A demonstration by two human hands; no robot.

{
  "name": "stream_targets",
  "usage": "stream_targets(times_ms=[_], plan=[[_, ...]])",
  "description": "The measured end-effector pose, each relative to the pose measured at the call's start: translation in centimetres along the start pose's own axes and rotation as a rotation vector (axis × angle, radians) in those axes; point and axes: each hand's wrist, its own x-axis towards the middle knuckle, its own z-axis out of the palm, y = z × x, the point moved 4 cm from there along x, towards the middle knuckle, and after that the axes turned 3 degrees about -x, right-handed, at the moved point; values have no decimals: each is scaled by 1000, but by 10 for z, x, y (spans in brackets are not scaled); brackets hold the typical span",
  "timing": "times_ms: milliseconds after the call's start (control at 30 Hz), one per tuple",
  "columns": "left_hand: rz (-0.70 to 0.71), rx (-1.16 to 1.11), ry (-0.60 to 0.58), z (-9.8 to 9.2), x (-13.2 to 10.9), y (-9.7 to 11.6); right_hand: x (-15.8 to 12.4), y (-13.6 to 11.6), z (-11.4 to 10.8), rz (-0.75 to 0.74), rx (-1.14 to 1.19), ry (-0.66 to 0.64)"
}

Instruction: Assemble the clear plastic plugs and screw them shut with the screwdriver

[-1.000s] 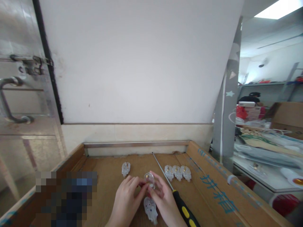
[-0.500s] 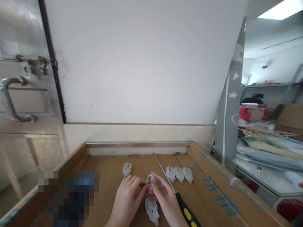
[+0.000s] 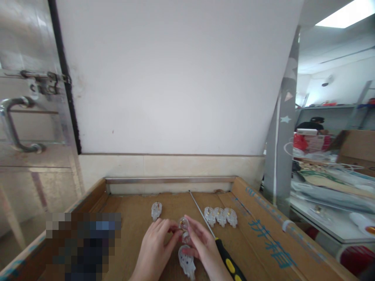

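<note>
My left hand (image 3: 155,246) and my right hand (image 3: 205,248) meet over the cardboard work surface (image 3: 131,226). Together their fingertips pinch a small clear plastic plug part (image 3: 184,225) with a brass piece inside. Just below them lies another clear plug shell (image 3: 186,262) with holes in it. A single clear plug (image 3: 156,210) sits farther back to the left. Three clear plugs (image 3: 220,216) lie in a row to the right. A long screwdriver (image 3: 213,238) with a black and yellow handle lies beside my right hand.
The cardboard has raised side flaps (image 3: 272,238) with blue printing. A blurred patch (image 3: 83,246) covers the near left. A metal door with handle (image 3: 17,125) stands at the left. A cluttered table (image 3: 331,183) is at the right.
Both hands stay closed on the clear plug part, which sits slightly lower between the fingers than before. The view has shifted a little.
</note>
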Motion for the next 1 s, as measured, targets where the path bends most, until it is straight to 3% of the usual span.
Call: stream_targets(times_ms=[100,267,500,667,767,900,1000], plan=[[-22,-5,29,0,-1,-2,0,1,1,15,13,-24],[40,-7,-33,-1,0,4,1,2,0,35,80,-49],[-35,58,-66,2,0,-5,4,-2,-9,-77,196,209],[-54,184,-233,15,5,-6,6,-1,-14,-138,175,307],[-30,250,-275,22,12,-4,8,2,-18,-179,144,319],[-19,293,-243,24,17,-8,14,12,-23,-131,168,254],[-3,250,-139,16,13,-11,16,17,-26,-152,160,235]])
